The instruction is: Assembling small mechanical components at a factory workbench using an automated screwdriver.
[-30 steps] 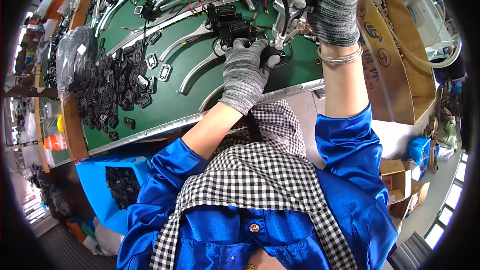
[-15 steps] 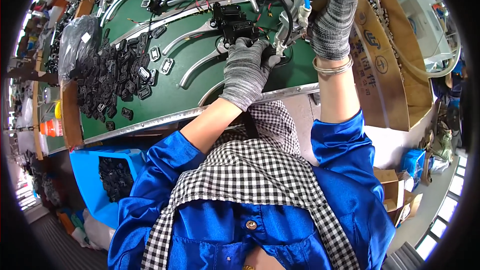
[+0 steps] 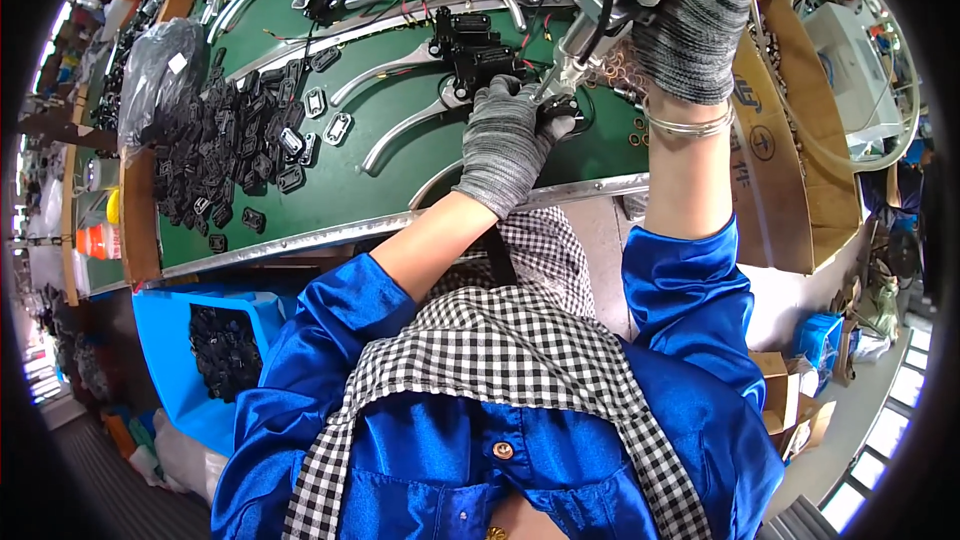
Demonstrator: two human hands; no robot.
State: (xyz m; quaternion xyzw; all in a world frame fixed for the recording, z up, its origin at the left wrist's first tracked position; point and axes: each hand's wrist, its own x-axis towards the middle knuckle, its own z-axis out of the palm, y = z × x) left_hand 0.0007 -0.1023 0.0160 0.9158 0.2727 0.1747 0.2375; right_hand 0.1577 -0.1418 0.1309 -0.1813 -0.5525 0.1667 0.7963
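My left hand, in a grey knit glove, is closed on the black body of a brake lever assembly near the bench's front edge. The assembly's curved silver lever seems to be the one showing left of my wrist; the glove hides part of the body. My right hand, gloved too, grips a silver air-powered tool with hose fittings; its fingers are partly hidden. The tool slants down to the left, its tip by my left fingertips; I cannot tell if it touches the part. More brake levers lie just left.
Black rectangular caps are heaped on the green bench at left, beside a plastic bag. Copper-coloured washers lie near my right hand. An open cardboard carton stands right; a blue bin sits below left.
The air tool has gone from nearly upright to a slant, its tip moving left toward my left hand. My right hand has shifted right, and copper-coloured washers now show. My left hand has moved slightly right.
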